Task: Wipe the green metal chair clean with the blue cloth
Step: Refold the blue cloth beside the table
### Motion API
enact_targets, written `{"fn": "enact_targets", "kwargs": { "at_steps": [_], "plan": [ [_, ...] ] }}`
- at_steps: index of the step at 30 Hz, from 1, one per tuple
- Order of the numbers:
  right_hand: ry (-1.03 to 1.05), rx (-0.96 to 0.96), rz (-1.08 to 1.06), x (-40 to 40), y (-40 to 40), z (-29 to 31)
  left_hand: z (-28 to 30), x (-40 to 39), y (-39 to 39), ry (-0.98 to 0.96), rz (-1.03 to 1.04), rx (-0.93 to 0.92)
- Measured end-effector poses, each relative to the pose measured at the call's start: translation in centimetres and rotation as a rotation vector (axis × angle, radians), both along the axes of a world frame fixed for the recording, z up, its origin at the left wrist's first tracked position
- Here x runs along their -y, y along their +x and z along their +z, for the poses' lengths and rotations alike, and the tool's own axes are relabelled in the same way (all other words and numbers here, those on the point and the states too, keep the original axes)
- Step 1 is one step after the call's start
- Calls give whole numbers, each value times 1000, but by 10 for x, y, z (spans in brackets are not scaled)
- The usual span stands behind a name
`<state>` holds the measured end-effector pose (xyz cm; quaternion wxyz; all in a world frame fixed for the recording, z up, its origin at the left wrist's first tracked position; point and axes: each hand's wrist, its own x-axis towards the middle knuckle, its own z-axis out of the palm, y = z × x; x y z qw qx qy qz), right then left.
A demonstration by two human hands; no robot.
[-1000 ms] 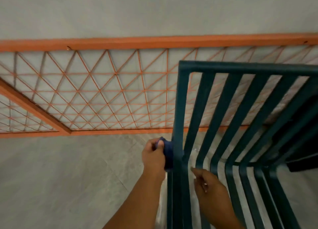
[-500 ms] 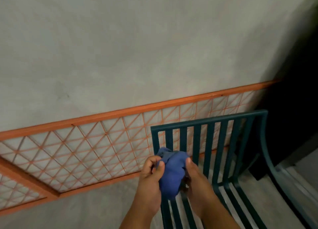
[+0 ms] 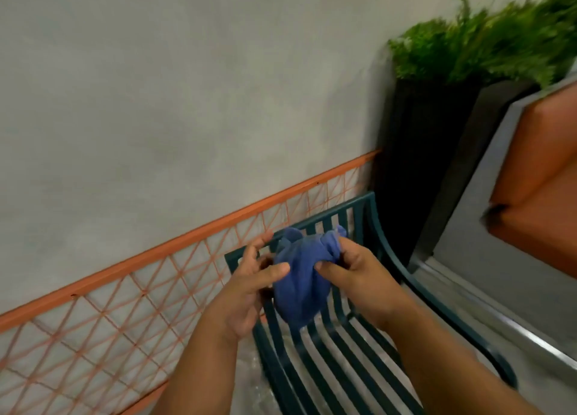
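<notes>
step: regrouping cloth | left hand (image 3: 249, 285) thumb pinching blue cloth (image 3: 301, 279), fingers loose | right hand (image 3: 354, 272) gripping bunched top corner, likely to find a fresh face | green metal chair (image 3: 340, 346) just below both hands, untouched

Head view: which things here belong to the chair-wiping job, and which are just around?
Job: blue cloth, green chair, left hand, right hand, both holding the cloth.
Around: orange lattice, plant, black planter, orange cushion.
</notes>
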<state>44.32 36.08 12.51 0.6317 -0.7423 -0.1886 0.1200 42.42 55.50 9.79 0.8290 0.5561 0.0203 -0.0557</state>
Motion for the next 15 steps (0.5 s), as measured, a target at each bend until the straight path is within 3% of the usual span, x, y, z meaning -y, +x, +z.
{"fn": "enact_targets", "kwargs": {
  "at_steps": [6, 11, 15],
  "plan": [
    [-204, 183, -26, 53, -40, 27, 16, 39, 2, 168, -324, 20],
    [-384, 286, -16, 103, -75, 48, 29, 76, -7, 416, -513, 137],
    [-415, 310, -25, 139, -111, 63, 47, 117, -28, 570, -737, 217]
  ]
}}
